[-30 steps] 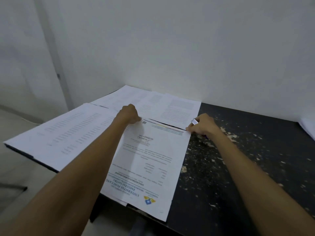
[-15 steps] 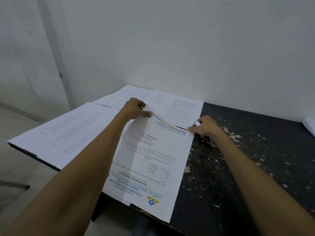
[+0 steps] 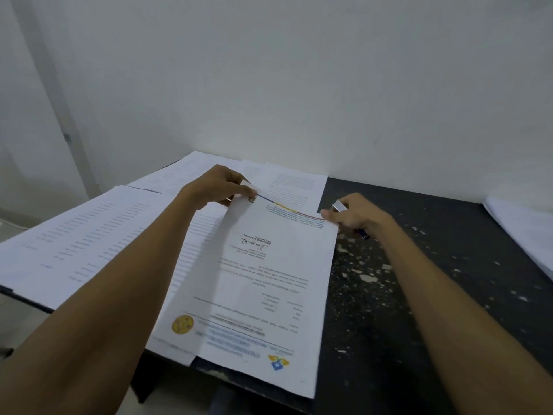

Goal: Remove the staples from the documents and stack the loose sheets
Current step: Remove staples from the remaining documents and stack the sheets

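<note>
**A:** Where is the letter [image 3: 278, 280]?

**B:** Between the two hands, print up. Its logo end points toward the person and hangs over the near edge of the table [image 3: 419, 295]. The far edge is raised off the papers below.

**A:** The left hand [image 3: 218, 187]?

**B:** Fingers curled, with thumb and fingertips pinching the letter's far left corner.

**A:** And the right hand [image 3: 356, 215]?

**B:** Curled round a tool [image 3: 339, 206]. A metal tip pokes out above the knuckles and a blue end shows under the palm. Its fingertips sit at the letter's far right corner, but I cannot tell whether they pinch it or only press.

**A:** What lies around?

**B:** Beneath the letter, beside the left forearm, a sheet [image 3: 182, 324] with a yellow seal peeks out. Left of the left hand, a wide spread [image 3: 74, 241] of printed pages overhangs the table. Beyond both hands, far pages [image 3: 296, 187] lie against the wall [image 3: 299, 85]. Well to the right of the right hand, a white stack [image 3: 523, 232] sits at the frame's edge. Scuffed black tabletop runs under the right forearm.
</note>
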